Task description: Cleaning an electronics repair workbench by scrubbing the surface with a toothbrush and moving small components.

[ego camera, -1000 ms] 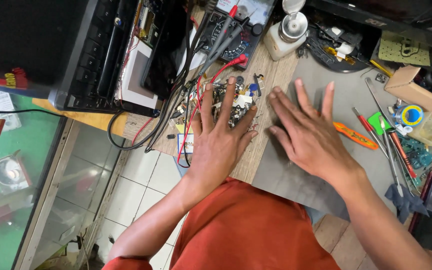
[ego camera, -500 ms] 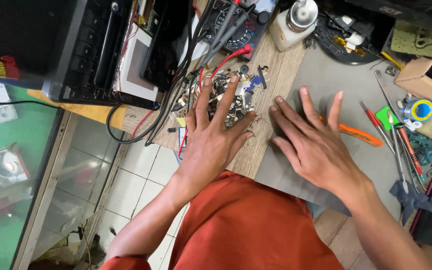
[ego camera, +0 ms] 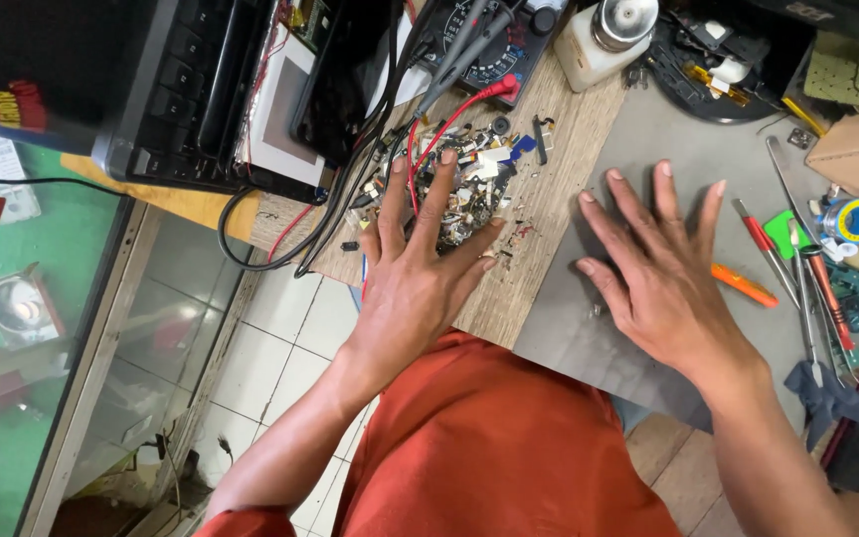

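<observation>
Left hand (ego camera: 412, 288) flat, fingers spread wide, on pile of small electronic parts (ego camera: 469, 174) at bench (ego camera: 539, 239) 11 o'clock. Right hand (ego camera: 663, 283) splayed, empty, on grey mat (ego camera: 648, 149); orange cutter (ego camera: 745, 284) at its 3 o'clock.

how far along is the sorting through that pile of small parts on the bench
Done: nothing looks set aside; the grey mat shows no sorted parts.
In hand: the left hand lies spread, palm down, on the pile of small parts; the right hand rests flat on the mat, fingers apart, holding nothing.
Left: the whole pile stays heaped by the red probe lead, so seemingly most of it.
</observation>
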